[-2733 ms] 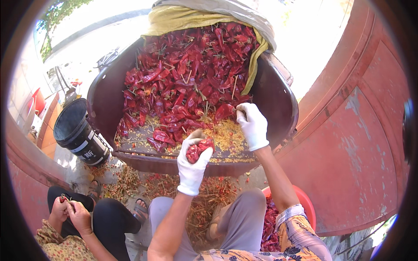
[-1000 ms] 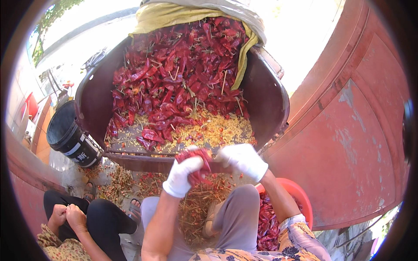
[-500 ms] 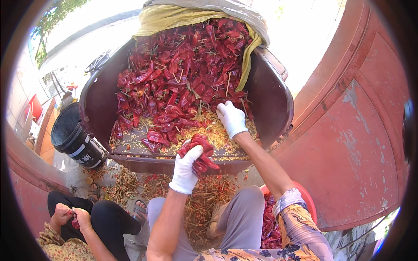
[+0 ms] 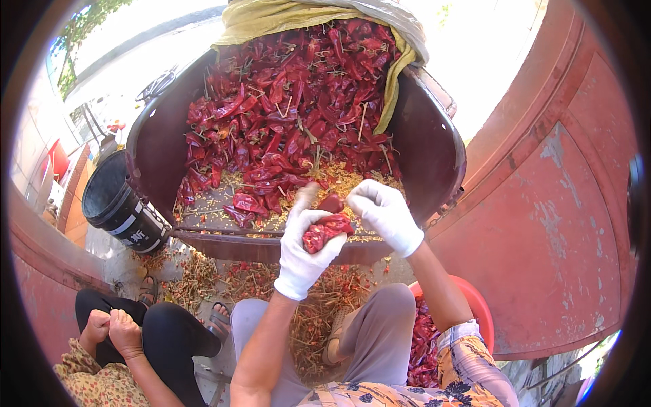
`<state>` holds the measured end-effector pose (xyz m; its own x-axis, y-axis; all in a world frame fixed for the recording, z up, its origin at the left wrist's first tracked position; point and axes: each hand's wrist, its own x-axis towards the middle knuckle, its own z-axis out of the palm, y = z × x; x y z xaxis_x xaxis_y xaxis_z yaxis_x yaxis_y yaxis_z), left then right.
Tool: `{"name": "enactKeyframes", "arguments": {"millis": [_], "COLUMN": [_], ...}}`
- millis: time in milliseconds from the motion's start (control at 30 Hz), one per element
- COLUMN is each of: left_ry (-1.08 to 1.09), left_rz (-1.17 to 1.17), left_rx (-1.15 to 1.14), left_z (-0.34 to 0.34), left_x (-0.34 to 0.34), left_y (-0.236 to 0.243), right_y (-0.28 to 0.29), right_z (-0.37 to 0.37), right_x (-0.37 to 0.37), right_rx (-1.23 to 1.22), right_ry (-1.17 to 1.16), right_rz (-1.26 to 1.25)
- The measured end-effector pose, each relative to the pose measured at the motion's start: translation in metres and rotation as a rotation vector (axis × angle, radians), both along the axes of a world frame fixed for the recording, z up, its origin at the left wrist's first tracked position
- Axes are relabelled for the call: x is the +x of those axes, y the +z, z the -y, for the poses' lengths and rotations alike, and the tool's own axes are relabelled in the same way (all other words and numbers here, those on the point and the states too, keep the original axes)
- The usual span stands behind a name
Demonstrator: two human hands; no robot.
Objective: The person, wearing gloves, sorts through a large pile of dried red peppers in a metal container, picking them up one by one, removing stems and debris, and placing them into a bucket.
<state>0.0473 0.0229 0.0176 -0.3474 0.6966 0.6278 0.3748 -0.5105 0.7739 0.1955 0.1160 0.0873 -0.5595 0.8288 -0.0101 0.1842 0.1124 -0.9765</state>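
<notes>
Left grip (image 4: pixel 305 247) clutching chillies (image 4: pixel 325 229), right grip (image 4: pixel 386 214) touching

Black bucket (image 4: pixel 119 207) well left of the hands, beside the tub. Yellow cloth (image 4: pixel 271 17) draped over the tub's far rim, above the hands. Red metal wall (image 4: pixel 563 203) to the right. Orange-red basin (image 4: pixel 475 305) below right, holding chillies. Stems and seed litter on the ground (image 4: pixel 196 278) below the hands. Another person's clasped hands (image 4: pixel 112 329) lower left, over black trousers.
</notes>
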Motion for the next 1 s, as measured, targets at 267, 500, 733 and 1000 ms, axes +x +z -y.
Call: {"name": "enactKeyframes", "arguments": {"millis": [267,500,733,1000], "left_ry": [-0.35,-0.463,-0.542,-0.309], "left_rz": [0.542,0.701,0.755,0.434], "left_rx": [-0.265,-0.36,-0.329,-0.263], "left_z": [0.013,0.017,0.02,0.019], "left_x": [0.007,0.008,0.003,0.012], "left_y": [0.001,0.015,0.005,0.017], "right_y": [-0.01,0.001,-0.002,-0.011], "right_z": [0.015,0.033,0.036,0.042], "right_x": [0.009,0.006,0.001,-0.017], "right_rx": [0.387,0.241,-0.379,0.044], "right_ry": [0.051,-0.036,0.026,-0.278], "right_rz": [-0.091,-0.093,-0.386,-0.325]}}
